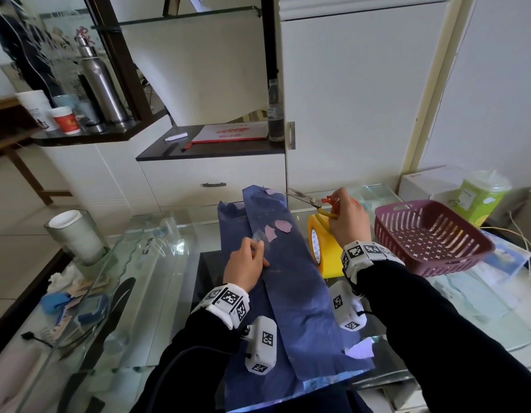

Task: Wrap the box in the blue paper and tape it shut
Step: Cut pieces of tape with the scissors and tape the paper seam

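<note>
Box wrapped in blue paper (300, 281) on a glass table (169, 263).
Clear tape (257, 234) is pinched by the left hand (244, 268); scissors (310, 200) are gripped in the right hand's (346, 217) curled fingers (339, 195) above a tape roll (323, 248).

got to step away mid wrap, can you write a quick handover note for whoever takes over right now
Left hand: rests on the blue paper at the lengthwise seam, pinching what looks like a clear tape strip.
Right hand: grips the scissors above the yellow tape roll.
Box: not visible, presumably under the paper on the glass table.
Done: paper folded over lengthwise, edges overlapping.
Left: tape the seam down, then fold and tape both open ends.
</note>
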### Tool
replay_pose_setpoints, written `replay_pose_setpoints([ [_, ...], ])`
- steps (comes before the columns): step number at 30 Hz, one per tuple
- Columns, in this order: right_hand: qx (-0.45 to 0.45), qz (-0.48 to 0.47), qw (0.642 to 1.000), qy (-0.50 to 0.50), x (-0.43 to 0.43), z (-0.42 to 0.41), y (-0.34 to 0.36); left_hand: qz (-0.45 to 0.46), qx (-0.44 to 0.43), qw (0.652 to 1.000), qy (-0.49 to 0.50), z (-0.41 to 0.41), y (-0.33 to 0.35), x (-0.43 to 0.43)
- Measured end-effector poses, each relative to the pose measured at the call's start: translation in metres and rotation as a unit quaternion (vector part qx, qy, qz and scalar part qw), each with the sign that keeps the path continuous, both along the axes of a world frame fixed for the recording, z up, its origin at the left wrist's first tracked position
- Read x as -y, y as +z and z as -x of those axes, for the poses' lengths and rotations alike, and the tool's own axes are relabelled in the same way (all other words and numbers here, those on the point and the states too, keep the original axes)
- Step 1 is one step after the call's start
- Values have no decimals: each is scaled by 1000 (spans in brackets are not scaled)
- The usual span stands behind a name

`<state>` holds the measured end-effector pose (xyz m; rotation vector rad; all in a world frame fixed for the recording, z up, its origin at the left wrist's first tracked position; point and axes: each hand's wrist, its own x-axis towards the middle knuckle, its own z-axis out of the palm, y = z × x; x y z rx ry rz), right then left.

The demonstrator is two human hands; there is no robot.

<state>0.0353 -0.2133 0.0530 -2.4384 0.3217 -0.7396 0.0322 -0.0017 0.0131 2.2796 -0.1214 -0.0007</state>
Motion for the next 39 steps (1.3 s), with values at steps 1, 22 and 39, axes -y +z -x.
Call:
replay_pose_setpoints([
  [1,-2,2,1000,-1,0,0,0,2,0,1000,1,0,0,0],
  [22,-61,78,995,-16,-7,13,0,-4,1,1000,-4,1,0,3],
  [39,-47,-86,995,-16,-4,9,-13,5,-8,1000,3,-4,-6,-3],
])
